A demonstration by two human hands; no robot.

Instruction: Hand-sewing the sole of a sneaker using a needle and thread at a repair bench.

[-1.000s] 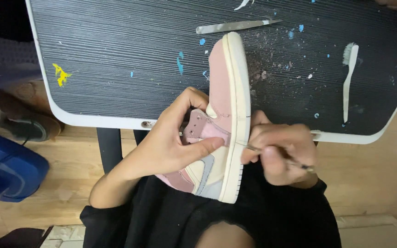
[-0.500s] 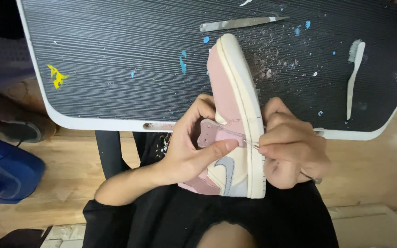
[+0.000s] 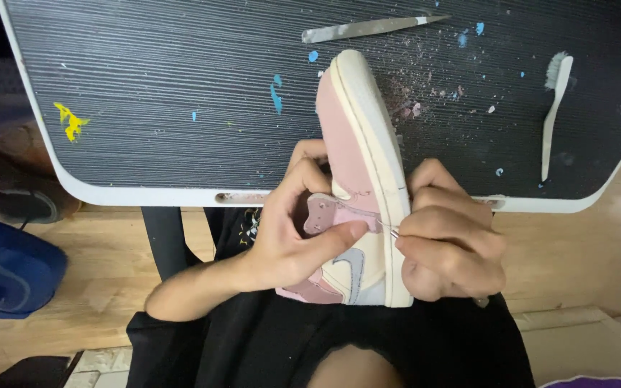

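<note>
A pink and cream sneaker (image 3: pixel 357 144) lies on its side, toe pointing away over the table edge, heel over my lap. My left hand (image 3: pixel 292 226) grips its upper, thumb pressed on the pink side panel near the grey swoosh. My right hand (image 3: pixel 451 241) is closed around a thin metal needle-like tool (image 3: pixel 394 231) whose tip touches the seam where the cream sole meets the upper.
A dark ribbed table (image 3: pixel 181 93) with a white rim carries paint specks and pink debris. On it lie a flat metal blade (image 3: pixel 368 27) at the far edge and a white toothbrush (image 3: pixel 555 108) at the right. A blue bin (image 3: pixel 1 273) stands on the wooden floor at left.
The sneaker has swung more upright and shifted right. My right hand moved up from the heel to the sole seam at mid-shoe, tool tip now at the seam.
</note>
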